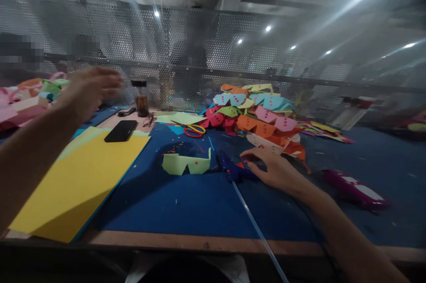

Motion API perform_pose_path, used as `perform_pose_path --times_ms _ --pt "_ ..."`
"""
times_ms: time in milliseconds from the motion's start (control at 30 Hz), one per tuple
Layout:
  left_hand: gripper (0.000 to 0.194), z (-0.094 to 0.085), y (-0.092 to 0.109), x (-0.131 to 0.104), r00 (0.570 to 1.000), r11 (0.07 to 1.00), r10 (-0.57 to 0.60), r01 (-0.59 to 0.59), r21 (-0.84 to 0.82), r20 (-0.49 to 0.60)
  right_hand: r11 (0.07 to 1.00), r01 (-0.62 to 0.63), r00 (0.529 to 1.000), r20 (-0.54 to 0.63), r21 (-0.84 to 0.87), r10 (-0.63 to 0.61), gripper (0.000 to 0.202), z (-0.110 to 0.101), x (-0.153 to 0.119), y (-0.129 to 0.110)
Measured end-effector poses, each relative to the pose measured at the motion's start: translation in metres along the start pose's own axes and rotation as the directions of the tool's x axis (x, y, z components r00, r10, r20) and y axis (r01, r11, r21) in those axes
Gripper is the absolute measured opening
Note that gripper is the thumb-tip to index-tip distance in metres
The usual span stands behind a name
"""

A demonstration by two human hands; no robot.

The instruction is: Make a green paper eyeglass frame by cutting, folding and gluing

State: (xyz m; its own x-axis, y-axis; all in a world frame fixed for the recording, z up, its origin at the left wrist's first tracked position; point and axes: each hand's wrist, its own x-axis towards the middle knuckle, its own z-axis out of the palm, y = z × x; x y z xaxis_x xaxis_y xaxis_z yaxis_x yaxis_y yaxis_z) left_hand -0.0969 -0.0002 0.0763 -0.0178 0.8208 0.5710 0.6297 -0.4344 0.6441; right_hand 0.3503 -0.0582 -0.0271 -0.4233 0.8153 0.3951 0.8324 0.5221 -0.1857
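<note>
Raised over the left side of the table, my left hand is smeared by motion; whether it holds anything cannot be made out. My right hand is low over the blue mat, thumb and fingers curved apart, beside a dark blue glue gun. No object shows between those fingers. A clear glue stick runs from the gun toward the table's front edge. Left of the gun lies a pale green paper glasses shape with one strip standing up at its right end.
Colourful paper glasses are heaped behind my right hand. Yellow sheets and a black phone lie at left, near a lidded jar. Red-and-yellow scissors rest mid-table; a purple object is at right.
</note>
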Motion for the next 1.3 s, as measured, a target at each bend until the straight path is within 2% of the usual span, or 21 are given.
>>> perform_pose_path --times_ms 67,100,133,200,233,333,467,700,900,1000,1100,1167,1200,1300 --pt "0.039 0.025 0.006 -0.017 0.976 0.998 0.013 0.001 -0.062 0.216 1.0 -0.005 0.999 0.043 0.018 0.004 0.031 0.0 -0.003 -0.002" --pt "0.037 0.038 0.008 -0.029 0.966 0.997 0.029 -0.009 -0.08 0.258 1.0 -0.006 0.998 0.059 0.02 0.005 0.034 0.001 -0.005 -0.003" --pt "0.037 0.052 0.009 -0.041 0.935 0.995 0.057 -0.025 -0.094 0.351 1.0 -0.007 0.997 0.075 0.018 0.006 0.038 0.001 -0.007 -0.003" --pt "0.035 0.074 0.009 -0.064 0.883 0.987 0.16 -0.13 -0.099 0.442 1.0 -0.007 0.995 0.103 -0.003 0.007 0.045 0.003 -0.009 -0.004" --pt "0.035 0.082 0.008 -0.073 0.858 0.987 0.16 -0.141 -0.077 0.488 1.0 -0.005 0.993 0.119 -0.017 0.007 0.047 0.004 -0.01 -0.004" --pt "0.035 0.096 0.003 -0.089 0.836 0.989 0.148 -0.128 -0.075 0.528 0.998 -0.002 0.985 0.173 -0.068 0.014 0.049 0.007 -0.01 -0.006" --pt "0.031 0.104 -0.005 -0.093 0.838 0.993 0.115 -0.088 -0.077 0.533 0.996 0.0 0.978 0.206 -0.094 0.019 0.051 0.011 -0.008 -0.011" --pt "0.028 0.117 -0.014 -0.097 0.872 0.997 0.069 -0.045 -0.061 0.484 0.999 -0.026 0.986 0.164 -0.041 0.032 0.053 0.011 -0.009 -0.014" --pt "0.025 0.112 -0.015 -0.094 0.886 0.976 -0.001 0.101 -0.192 0.464 0.999 -0.011 1.0 0.015 0.053 0.011 0.05 0.01 -0.006 -0.008" --pt "0.028 0.106 -0.017 -0.091 0.892 0.946 -0.071 0.203 -0.255 0.446 0.994 -0.051 0.995 -0.075 0.093 0.058 0.038 0.008 -0.001 -0.009" --pt "0.032 0.099 -0.016 -0.084 0.893 0.916 -0.135 0.278 -0.291 0.429 0.981 -0.062 0.982 -0.166 0.186 0.093 0.019 0.005 0.006 -0.016" --pt "0.032 0.096 -0.015 -0.079 0.897 0.916 -0.156 0.288 -0.28 0.413 0.953 -0.062 0.972 -0.199 0.297 0.125 0.023 0.002 0.011 -0.027" --pt "0.032 0.094 -0.014 -0.076 0.901 0.92 -0.157 0.282 -0.273 0.404 0.931 -0.081 0.968 -0.195 0.357 0.159 0.027 0.0 0.015 -0.033" --pt "0.032 0.094 -0.012 -0.07 0.91 0.914 -0.14 0.27 -0.301 0.391 0.846 -0.167 0.972 -0.058 0.507 0.227 0.039 -0.002 0.026 -0.057"
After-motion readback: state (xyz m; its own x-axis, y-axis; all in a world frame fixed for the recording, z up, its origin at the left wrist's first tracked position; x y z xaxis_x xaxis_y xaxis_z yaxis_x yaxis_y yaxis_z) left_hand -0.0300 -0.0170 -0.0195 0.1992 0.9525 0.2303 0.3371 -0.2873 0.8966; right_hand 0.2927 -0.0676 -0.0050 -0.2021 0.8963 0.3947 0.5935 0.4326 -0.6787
